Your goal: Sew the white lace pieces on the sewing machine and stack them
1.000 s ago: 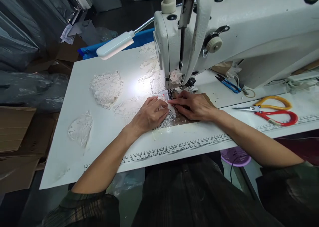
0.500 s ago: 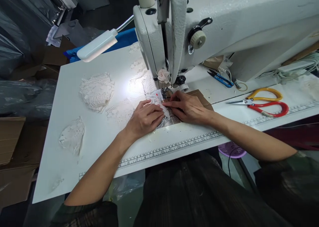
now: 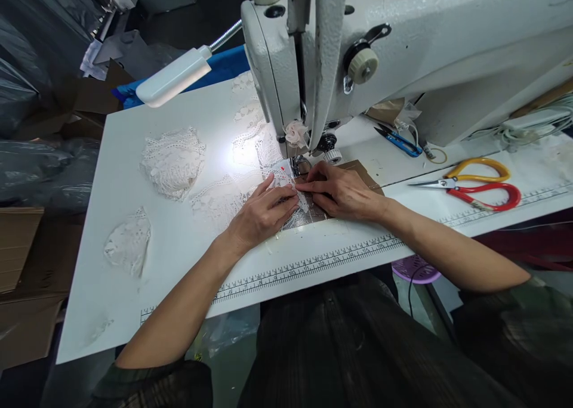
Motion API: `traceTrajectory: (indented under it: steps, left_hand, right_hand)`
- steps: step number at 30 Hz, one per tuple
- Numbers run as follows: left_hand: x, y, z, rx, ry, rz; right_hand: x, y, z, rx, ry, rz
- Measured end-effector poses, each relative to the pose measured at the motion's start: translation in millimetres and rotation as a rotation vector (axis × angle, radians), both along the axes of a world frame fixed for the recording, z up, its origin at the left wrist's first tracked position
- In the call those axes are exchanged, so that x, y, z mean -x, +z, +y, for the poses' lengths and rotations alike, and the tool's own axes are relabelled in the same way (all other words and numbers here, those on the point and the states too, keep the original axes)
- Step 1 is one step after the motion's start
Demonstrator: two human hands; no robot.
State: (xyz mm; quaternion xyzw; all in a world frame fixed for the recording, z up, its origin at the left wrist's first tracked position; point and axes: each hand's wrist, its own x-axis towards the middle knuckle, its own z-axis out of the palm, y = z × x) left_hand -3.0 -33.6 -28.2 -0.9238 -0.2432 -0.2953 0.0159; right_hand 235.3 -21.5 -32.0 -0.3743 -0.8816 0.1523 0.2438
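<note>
My left hand (image 3: 262, 214) lies flat on a strip of white lace (image 3: 301, 212) just in front of the needle area of the white sewing machine (image 3: 403, 44). My right hand (image 3: 342, 190) presses on the same lace from the right, its fingertips meeting the left hand's near the presser foot (image 3: 299, 164). Both hands pinch and hold the lace down on the white table (image 3: 179, 265). The lace under the palms is mostly hidden.
Piles of white lace (image 3: 172, 160) and a smaller piece (image 3: 129, 247) lie to the left. A lamp (image 3: 172, 85) lights the needle area. Red and yellow scissors (image 3: 481, 187) and blue snips (image 3: 398, 141) lie to the right. Cardboard boxes (image 3: 18, 265) stand left of the table.
The view has shifted slightly. Both hands stay on the lace at the presser foot, with the fingers nudged a little closer toward the needle.
</note>
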Motion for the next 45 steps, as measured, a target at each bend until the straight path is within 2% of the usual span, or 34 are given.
traceTrajectory:
  steps: [7,13,16,21,25,31,45]
  left_hand:
    - [-0.4,0.3,-0.4,0.035,-0.013,0.028]
    - [-0.5,1.9,-0.9,0.015,-0.010,0.072]
    - [-1.0,1.6,-1.3,0.000,-0.007,0.072]
    - [-1.8,-0.7,-1.1,-0.003,0.012,0.045]
    - [-2.3,0.7,-1.0,0.001,0.035,0.018]
    - [-2.5,5.8,-0.3,-0.048,0.188,0.073]
    - [-0.7,3.2,0.4,-0.016,0.184,0.168]
  right_hand:
    - [0.6,1.3,-0.8,0.013,-0.005,-0.029]
    - [-3.3,4.8,-1.4,0.052,-0.005,0.102]
    - [-6.5,9.2,-2.8,0.070,0.074,0.124]
    - [-8.8,10.7,-4.9,0.033,0.178,0.029]
    - [-8.1,10.0,-6.6,-0.007,0.174,-0.040]
    - [-7.4,10.8,-8.5,-0.014,0.171,-0.085]
    - [-5.8,11.0,-10.6,-0.050,0.163,-0.071]
